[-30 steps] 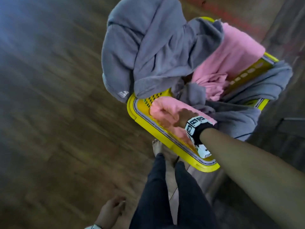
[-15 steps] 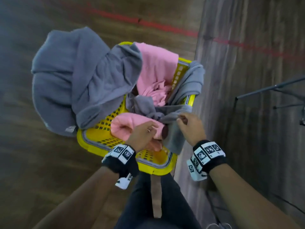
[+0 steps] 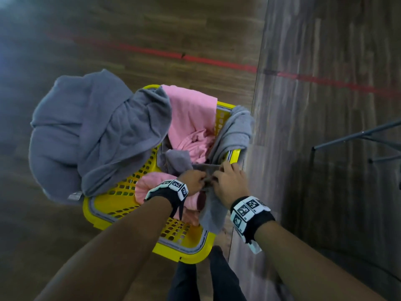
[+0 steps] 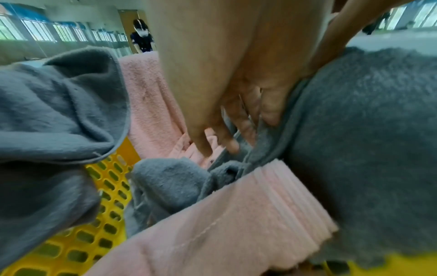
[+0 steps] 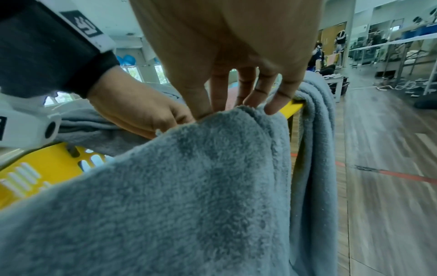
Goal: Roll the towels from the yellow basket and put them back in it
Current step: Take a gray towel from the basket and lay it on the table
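The yellow basket [image 3: 104, 218] stands on the wooden floor at my feet. A rolled pink towel [image 3: 147, 185] lies at its near end, and a loose pink towel [image 3: 191, 118] fills the far end. One big grey towel [image 3: 97, 131] hangs over the left rim. Another grey towel [image 3: 212, 211] hangs over the near right rim. My left hand [image 3: 193, 181] and right hand [image 3: 227, 181] meet at its top edge and both pinch it. The right wrist view shows my right hand [image 5: 236, 110] on that grey towel [image 5: 189, 196]. The left wrist view shows my left hand [image 4: 224, 145] curled into its fold [image 4: 366, 130].
A third grey towel [image 3: 236, 129] hangs over the far right rim. Red tape [image 3: 217, 61] crosses the floor beyond the basket. Black metal legs [image 3: 358, 137] stand at the right. My own legs [image 3: 195, 279] are just behind the basket. Another person [image 4: 141, 37] stands far off.
My left hand rose from my side to the basket. My right hand left the pink roll. Both hands then came together on the grey towel's edge.
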`<state>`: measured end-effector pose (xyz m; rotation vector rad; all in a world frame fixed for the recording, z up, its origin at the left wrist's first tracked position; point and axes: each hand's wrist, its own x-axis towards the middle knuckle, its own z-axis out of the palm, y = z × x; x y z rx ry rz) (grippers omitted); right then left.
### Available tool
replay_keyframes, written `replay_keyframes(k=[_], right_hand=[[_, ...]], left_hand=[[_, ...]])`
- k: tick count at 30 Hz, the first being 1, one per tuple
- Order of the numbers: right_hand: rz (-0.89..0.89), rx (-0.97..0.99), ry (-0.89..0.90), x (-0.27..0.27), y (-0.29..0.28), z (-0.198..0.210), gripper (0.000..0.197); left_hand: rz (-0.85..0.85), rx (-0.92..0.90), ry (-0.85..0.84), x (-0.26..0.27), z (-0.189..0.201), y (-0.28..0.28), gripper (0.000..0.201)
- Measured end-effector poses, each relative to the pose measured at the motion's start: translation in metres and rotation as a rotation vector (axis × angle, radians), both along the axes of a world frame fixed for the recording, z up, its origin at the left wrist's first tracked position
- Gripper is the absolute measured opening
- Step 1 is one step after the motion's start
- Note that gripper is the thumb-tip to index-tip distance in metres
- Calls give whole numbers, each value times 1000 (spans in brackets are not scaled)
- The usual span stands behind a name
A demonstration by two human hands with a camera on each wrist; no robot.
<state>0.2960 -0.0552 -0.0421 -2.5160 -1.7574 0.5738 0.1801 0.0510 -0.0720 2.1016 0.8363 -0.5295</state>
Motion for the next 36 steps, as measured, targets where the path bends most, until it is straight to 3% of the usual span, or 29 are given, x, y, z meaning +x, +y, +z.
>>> replay_keyframes(k=[2, 5, 7, 12, 15, 21, 25, 29, 33, 36], right_hand=[[5, -43, 9, -3, -1, 3, 24], [-28, 10, 179, 1, -1, 15, 23], [-71, 35, 341, 1, -4, 30, 21], [-195, 163, 685, 2, -24, 85, 17], [-223, 290, 709, 21, -31, 139, 29], [-338, 775, 619, 72, -67, 289, 28], [-346, 890, 510, 87, -116, 374, 34], [-384, 791, 504, 90, -168, 399, 52], [-316, 897, 608, 78, -202, 424, 78], [-263, 1045, 704, 77, -215, 459, 54]], left_hand=[[37, 68, -84, -8, 10, 0, 46], [111, 151, -264, -14, 30, -8, 39], [229, 63, -292, -15, 47, -14, 23], [162, -75, -277, -22, 78, -29, 24], [199, -90, -293, -12, 124, -32, 10], [45, -34, -492, 16, 232, -26, 7], [65, 96, -761, 31, 332, -36, 21], [-6, 318, -958, 53, 445, -59, 20], [-250, 516, -1046, 93, 550, -112, 17], [-420, 639, -1028, 122, 604, -166, 23]])
